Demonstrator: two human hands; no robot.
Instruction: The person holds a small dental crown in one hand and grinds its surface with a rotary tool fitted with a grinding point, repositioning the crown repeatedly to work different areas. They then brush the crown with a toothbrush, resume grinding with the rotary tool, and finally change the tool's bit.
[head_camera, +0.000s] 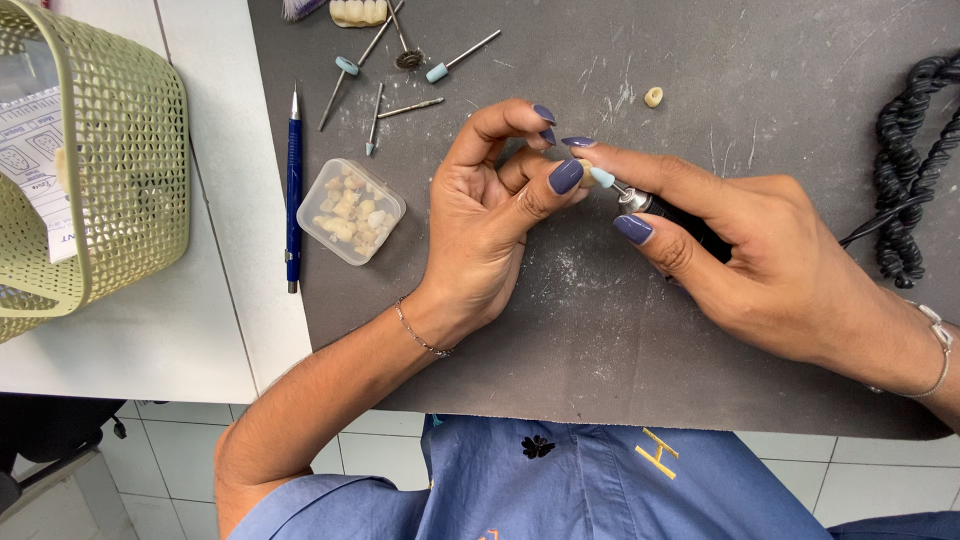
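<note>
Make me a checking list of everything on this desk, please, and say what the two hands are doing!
Surface: dark grey mat, scratched and dusty, on a white table.
Job's things: rotary handpiece with pale blue tip; small piece pinched by fingers, mostly hidden.
Clutter: loose burs, blue pen, clear box of tooth pieces, small ring, green basket.
Grippers: left hand pinches the piece; right hand grips the handpiece.
Cables: black coiled cord.
Surroundings: tiled floor.

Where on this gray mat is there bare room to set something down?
Free: the mat's upper right, between the small ring and black coiled cord, and the front strip below both hands. Crowded: upper left, around the burs, clear box and blue pen.
</note>
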